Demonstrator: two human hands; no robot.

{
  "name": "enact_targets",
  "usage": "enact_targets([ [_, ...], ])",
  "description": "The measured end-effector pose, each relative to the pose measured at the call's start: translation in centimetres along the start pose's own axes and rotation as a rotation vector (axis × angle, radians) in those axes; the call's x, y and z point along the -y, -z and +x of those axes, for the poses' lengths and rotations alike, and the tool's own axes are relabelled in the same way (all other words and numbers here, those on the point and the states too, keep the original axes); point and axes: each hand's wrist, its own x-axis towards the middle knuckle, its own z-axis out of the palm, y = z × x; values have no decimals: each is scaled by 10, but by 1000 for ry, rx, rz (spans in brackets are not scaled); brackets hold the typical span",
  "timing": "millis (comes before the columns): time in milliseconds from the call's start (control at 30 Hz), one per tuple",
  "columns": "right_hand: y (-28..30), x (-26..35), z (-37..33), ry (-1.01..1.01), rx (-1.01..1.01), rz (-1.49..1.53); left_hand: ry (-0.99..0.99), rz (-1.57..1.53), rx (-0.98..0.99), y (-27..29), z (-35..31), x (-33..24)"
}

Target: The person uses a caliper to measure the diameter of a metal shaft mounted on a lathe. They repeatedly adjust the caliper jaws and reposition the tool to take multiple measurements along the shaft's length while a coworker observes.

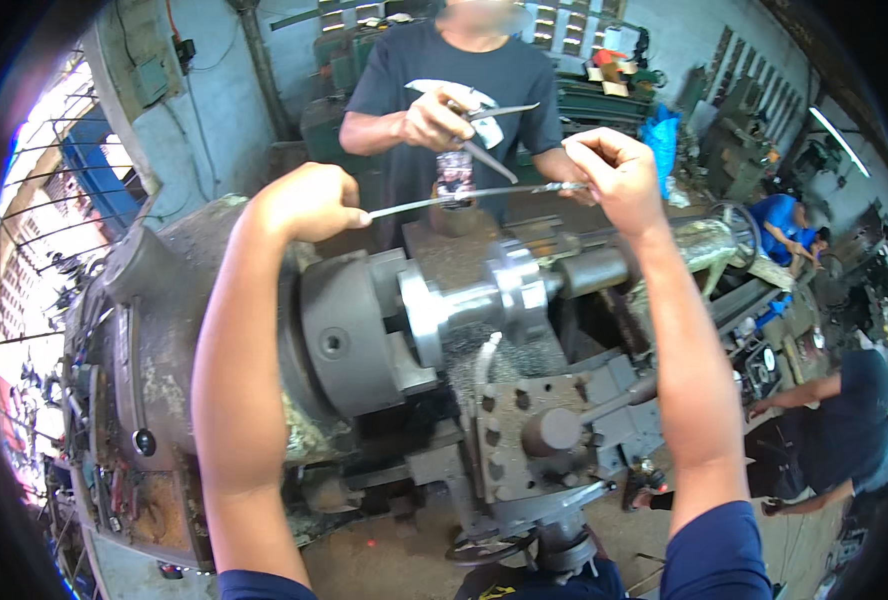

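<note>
Above the lathe, my left hand (pixel 309 200) closes around one end of a long thin metal bar (pixel 414 206). My right hand (pixel 619 175) is raised with its fingers pinched together at the bar's other end, where a small fitting shows. The bar's exact kind is unclear. Below it, a shiny flanged metal shaft (pixel 469 303) sits between the lathe chuck (pixel 349 335) and the tailstock (pixel 594 270); neither hand touches it. Facing me, a person's hand (pixel 439 120) holds two-legged calipers (pixel 504 110) close behind the bar.
The square tool post (pixel 534 430) stands before the shaft, with a pale hose (pixel 486 360) curving up beside it. A lever (pixel 136 380) is on the headstock at left. Two other people (pixel 784 230) (pixel 834 425) are at the right, among more machines.
</note>
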Motion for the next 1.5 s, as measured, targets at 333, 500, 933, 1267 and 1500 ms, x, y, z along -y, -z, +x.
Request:
enact_targets([
  [333,39,27,-28,-476,-34,-260,-227,-247,-628,-13,15,-15],
  [500,71,42,-69,-840,90,40,-570,39,-736,-39,14,-54],
  [933,73,10,-90,-629,-239,564,-516,196,-1168,-65,34,-138],
  [1267,146,57,-135,-617,-168,625,-584,-119,-1018,-49,-1,-161],
  [1500,179,113,-247,-558,-150,495,-522,-342,-1110,-47,-85,-194],
])
